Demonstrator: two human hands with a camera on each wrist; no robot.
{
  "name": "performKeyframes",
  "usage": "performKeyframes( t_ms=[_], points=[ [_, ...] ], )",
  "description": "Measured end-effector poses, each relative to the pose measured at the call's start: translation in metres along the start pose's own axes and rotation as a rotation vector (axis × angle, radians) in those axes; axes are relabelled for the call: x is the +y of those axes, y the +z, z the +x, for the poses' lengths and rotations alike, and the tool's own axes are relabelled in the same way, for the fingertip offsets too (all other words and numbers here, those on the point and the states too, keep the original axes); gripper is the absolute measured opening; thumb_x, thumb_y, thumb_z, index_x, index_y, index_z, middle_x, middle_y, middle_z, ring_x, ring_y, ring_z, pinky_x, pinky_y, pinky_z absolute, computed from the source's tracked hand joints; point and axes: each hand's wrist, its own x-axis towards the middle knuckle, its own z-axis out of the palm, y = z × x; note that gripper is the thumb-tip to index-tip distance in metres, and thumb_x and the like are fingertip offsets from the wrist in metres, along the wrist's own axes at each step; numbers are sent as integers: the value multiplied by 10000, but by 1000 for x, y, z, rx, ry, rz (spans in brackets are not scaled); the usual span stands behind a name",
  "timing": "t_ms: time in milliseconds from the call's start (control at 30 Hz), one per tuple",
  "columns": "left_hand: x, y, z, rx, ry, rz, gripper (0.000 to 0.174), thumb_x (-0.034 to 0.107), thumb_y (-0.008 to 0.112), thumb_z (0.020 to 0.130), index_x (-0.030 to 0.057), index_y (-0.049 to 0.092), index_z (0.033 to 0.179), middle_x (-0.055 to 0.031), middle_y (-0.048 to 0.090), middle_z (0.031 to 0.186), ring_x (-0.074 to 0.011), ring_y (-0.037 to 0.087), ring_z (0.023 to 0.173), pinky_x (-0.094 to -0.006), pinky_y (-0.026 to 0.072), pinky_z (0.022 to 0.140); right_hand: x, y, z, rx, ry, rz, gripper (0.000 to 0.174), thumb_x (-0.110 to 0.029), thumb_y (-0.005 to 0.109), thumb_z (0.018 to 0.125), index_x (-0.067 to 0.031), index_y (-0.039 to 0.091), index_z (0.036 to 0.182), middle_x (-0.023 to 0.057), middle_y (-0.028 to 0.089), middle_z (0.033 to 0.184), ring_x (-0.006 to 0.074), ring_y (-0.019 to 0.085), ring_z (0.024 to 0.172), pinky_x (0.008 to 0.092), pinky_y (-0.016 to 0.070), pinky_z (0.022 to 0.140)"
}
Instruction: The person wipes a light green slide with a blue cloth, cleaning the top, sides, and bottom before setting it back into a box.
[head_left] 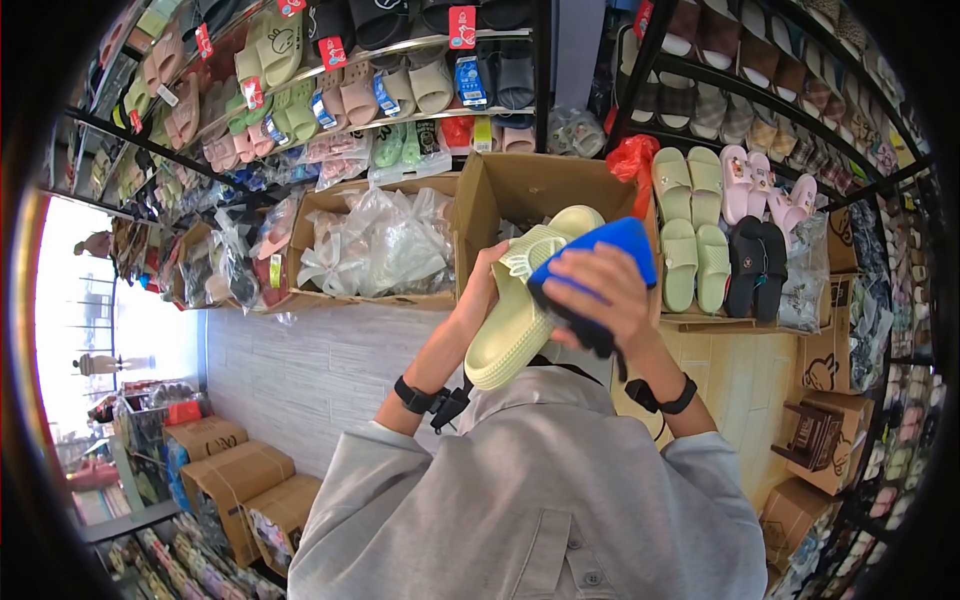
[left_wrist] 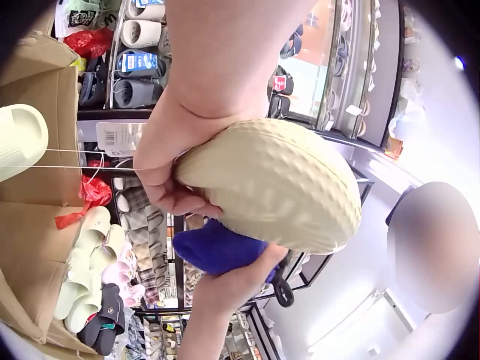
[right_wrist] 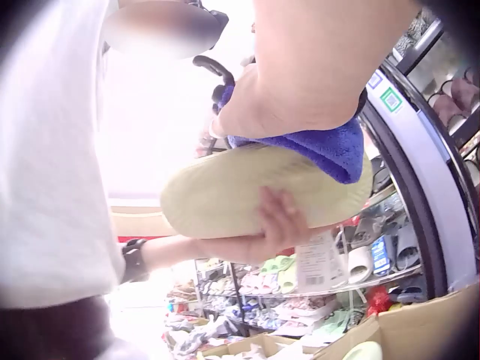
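Observation:
A pale yellow-green slipper point(head_left: 500, 335) is gripped along its side by my left hand point(head_left: 478, 290), its sole toward the left wrist view, where the slipper point(left_wrist: 281, 187) fills the middle. My right hand point(head_left: 605, 300) holds a blue cloth point(head_left: 625, 250) with a dark part and a strap against the slipper's upper. In the right wrist view the blue cloth point(right_wrist: 337, 154) lies along the slipper's edge, with the left fingers point(right_wrist: 281, 217) on the sole. A white tag point(left_wrist: 120, 139) hangs beside the left hand.
An open cardboard box point(head_left: 500, 190) stands beyond the hands, with bagged slippers point(head_left: 390, 240) in boxes to its left. Green, pink and black slippers point(head_left: 690, 265) lie to its right. Shelves of slippers point(head_left: 400, 90) rise behind; more boxes point(head_left: 240, 480) stand at the lower left.

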Motion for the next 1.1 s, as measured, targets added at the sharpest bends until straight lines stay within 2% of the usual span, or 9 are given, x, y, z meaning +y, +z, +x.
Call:
performKeyframes(
  t_ms=[100,200,400,533,767,867,900,967,1100],
  points=[
    [1,1,-2,16,-41,9,606,542,499,1104,71,606,1470,-112,710,1393,-247,714,1214,-414,557,1098,12,-1,6,60,181,-6,470,-350,847,893,-115,789,1295,102,746,1324,326,697,1255,532,491,1132],
    [-1,4,0,29,-40,0,626,567,509,1093,77,613,1469,-109,719,1370,-247,719,1202,-412,564,1084,-3,1,7,36,133,-36,476,-347,856,880,-124,788,1294,98,745,1329,326,696,1256,532,494,1130],
    [-3,-7,21,67,15,11,651,608,510,1077,87,648,1441,-104,733,1339,-226,713,1164,-380,541,1074,-54,25,-1,-87,-113,118,413,-390,738,1003,-160,762,1345,69,720,1378,261,684,1292,466,500,1133],
    [2,0,19,194,43,109,664,624,507,1070,84,656,1427,-106,738,1331,-227,717,1145,-372,548,1057,-65,34,-2,-191,-431,63,440,-410,729,999,-158,741,1360,70,707,1394,226,664,1311,421,520,1118],
    [6,6,16,31,62,58,658,597,515,1068,75,633,1449,-114,732,1327,-255,715,1171,-405,538,1090,-23,13,6,-158,-156,134,430,-447,730,1006,-199,749,1357,49,705,1412,232,664,1327,444,519,1119],
    [3,11,8,87,42,44,672,597,519,1065,70,618,1470,-120,723,1359,-261,716,1175,-421,538,1095,0,5,12,-64,-46,41,482,-390,846,905,-171,767,1328,58,732,1371,281,686,1293,499,513,1119],
    [2,9,8,70,39,50,698,595,507,1070,67,572,1521,-146,677,1432,-297,698,1246,-460,538,1121,6,5,12,-35,9,21,497,-358,864,876,-166,768,1325,62,735,1366,292,688,1286,509,509,1121],
    [1,6,7,49,1,37,687,603,522,1064,70,601,1490,-128,699,1397,-276,702,1215,-441,540,1102,9,5,14,13,97,-7,527,-290,892,820,-161,771,1317,70,735,1363,310,690,1269,523,499,1127],
    [1,9,9,98,-49,-43,675,615,527,1059,81,630,1460,-111,727,1343,-266,722,1148,-429,561,1061,-9,6,17,-7,74,-27,485,-335,866,869,-163,775,1314,71,736,1357,302,682,1274,521,494,1126]
  ],
)
